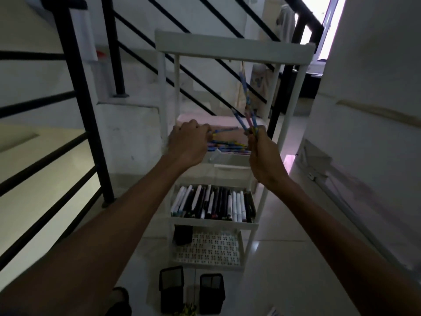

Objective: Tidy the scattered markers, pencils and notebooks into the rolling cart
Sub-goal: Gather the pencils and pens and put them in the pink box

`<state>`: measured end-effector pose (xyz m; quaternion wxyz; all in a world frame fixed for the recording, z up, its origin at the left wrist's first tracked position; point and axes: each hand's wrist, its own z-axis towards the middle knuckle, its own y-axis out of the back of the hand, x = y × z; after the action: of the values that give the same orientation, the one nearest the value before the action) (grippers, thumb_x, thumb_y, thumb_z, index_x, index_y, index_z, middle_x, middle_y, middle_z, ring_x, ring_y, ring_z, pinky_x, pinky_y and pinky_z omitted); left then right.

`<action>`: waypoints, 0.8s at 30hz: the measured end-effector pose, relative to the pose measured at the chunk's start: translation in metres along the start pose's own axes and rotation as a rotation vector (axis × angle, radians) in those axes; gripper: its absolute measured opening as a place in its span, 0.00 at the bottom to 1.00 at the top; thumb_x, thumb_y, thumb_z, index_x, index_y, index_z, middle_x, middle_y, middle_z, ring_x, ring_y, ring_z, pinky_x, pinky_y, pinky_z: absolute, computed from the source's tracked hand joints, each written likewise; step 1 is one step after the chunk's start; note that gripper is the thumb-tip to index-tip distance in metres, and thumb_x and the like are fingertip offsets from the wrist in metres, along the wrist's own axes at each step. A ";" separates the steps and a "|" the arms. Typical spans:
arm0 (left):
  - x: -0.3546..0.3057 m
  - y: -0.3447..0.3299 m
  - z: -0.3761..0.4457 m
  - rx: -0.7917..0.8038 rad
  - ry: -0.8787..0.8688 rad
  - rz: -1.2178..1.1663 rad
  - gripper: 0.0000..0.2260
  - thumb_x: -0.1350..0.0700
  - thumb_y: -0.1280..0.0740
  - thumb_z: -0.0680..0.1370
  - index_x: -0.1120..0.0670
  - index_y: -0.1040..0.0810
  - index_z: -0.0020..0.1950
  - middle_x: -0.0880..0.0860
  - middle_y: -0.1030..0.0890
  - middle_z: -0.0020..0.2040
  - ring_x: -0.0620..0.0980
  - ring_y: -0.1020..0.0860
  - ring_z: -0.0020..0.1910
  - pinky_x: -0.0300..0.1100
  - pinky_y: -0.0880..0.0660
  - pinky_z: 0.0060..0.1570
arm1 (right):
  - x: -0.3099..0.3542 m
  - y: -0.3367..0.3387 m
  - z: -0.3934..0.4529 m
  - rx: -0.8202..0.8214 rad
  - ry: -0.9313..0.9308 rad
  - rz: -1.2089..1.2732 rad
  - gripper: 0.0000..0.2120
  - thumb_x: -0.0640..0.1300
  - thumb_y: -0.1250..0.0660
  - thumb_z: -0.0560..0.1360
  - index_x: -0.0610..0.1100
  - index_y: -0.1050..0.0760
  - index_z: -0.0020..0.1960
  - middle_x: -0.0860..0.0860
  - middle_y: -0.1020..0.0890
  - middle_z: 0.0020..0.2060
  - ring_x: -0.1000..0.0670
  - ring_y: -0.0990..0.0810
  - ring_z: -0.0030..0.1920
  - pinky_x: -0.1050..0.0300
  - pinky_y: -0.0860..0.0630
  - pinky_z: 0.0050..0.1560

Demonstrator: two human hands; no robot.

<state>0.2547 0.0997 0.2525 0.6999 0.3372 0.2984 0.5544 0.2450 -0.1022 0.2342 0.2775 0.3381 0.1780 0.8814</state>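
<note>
A white rolling cart (234, 53) stands in front of me with stacked tiers. My left hand (188, 142) is shut on a blue pencil (224, 130) held level over the upper tray, where several coloured pencils (227, 147) lie. My right hand (262, 151) grips a small bunch of pencils (245, 110) that fan upward. One tier down, a tray holds several black and white markers (211, 202). A patterned notebook (208, 248) lies on the bottom tier beside a black holder (183, 234).
Two black mesh pen holders (171, 288) (211, 293) stand on the tiled floor in front of the cart. A black stair railing (75, 92) runs along the left and behind the cart. A white wall (369, 110) closes the right side.
</note>
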 end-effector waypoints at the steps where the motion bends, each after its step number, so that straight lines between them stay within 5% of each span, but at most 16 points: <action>1: 0.000 -0.003 0.008 0.033 -0.015 0.045 0.15 0.52 0.43 0.81 0.52 0.27 0.66 0.59 0.25 0.60 0.61 0.27 0.58 0.52 0.34 0.55 | -0.003 -0.004 0.011 -0.027 -0.066 0.063 0.10 0.46 0.45 0.82 0.40 0.28 0.53 0.49 0.23 0.43 0.55 0.22 0.41 0.61 0.24 0.40; 4: 0.008 -0.016 0.021 0.082 -0.017 0.024 0.17 0.52 0.42 0.80 0.53 0.27 0.67 0.59 0.25 0.62 0.60 0.28 0.60 0.53 0.33 0.57 | -0.003 -0.010 0.039 0.099 -0.223 0.078 0.20 0.55 0.41 0.78 0.41 0.24 0.58 0.46 0.20 0.47 0.49 0.19 0.47 0.52 0.21 0.48; 8: 0.021 -0.026 -0.001 -0.147 -0.008 -0.127 0.12 0.57 0.41 0.75 0.57 0.20 0.51 0.58 0.22 0.52 0.59 0.26 0.50 0.50 0.30 0.49 | 0.004 -0.013 0.067 0.393 0.058 -0.542 0.13 0.44 0.46 0.82 0.39 0.33 0.63 0.40 0.23 0.54 0.39 0.22 0.53 0.44 0.24 0.53; 11: 0.025 -0.022 -0.027 -0.319 -0.050 -0.262 0.06 0.62 0.41 0.73 0.58 0.24 0.43 0.57 0.25 0.45 0.57 0.28 0.44 0.49 0.31 0.44 | 0.005 -0.031 0.075 0.505 0.124 -0.559 0.17 0.45 0.36 0.78 0.41 0.33 0.64 0.39 0.24 0.57 0.38 0.23 0.55 0.44 0.25 0.55; 14: 0.025 -0.022 -0.039 -0.363 -0.115 -0.204 0.07 0.63 0.39 0.72 0.60 0.25 0.48 0.59 0.26 0.49 0.56 0.29 0.48 0.48 0.29 0.48 | 0.005 -0.054 0.075 0.562 0.231 -0.628 0.23 0.43 0.33 0.75 0.42 0.34 0.67 0.39 0.25 0.57 0.38 0.25 0.55 0.48 0.28 0.52; 16: 0.026 -0.026 -0.042 -0.341 -0.159 -0.197 0.13 0.63 0.37 0.72 0.60 0.24 0.56 0.59 0.25 0.57 0.56 0.29 0.55 0.49 0.29 0.57 | 0.005 -0.063 0.075 0.540 0.263 -0.607 0.18 0.43 0.38 0.78 0.41 0.34 0.66 0.38 0.27 0.57 0.37 0.27 0.55 0.49 0.32 0.50; 19: 0.030 -0.034 -0.041 -0.215 -0.168 -0.193 0.21 0.59 0.37 0.75 0.61 0.29 0.68 0.60 0.29 0.68 0.58 0.31 0.66 0.54 0.35 0.69 | -0.002 -0.064 0.067 0.560 0.214 -0.555 0.20 0.53 0.48 0.83 0.45 0.34 0.70 0.41 0.30 0.62 0.40 0.30 0.60 0.46 0.32 0.61; 24: 0.033 -0.042 -0.037 0.060 -0.067 -0.176 0.27 0.45 0.49 0.79 0.59 0.32 0.72 0.58 0.28 0.70 0.57 0.31 0.69 0.53 0.36 0.68 | -0.011 -0.048 0.046 0.555 0.164 -0.513 0.25 0.59 0.56 0.83 0.50 0.36 0.75 0.45 0.30 0.69 0.44 0.32 0.68 0.45 0.38 0.67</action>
<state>0.2564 0.1300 0.1950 0.7452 0.3486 0.3197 0.4701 0.3012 -0.0656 0.2370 0.3718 0.2730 0.5101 0.7260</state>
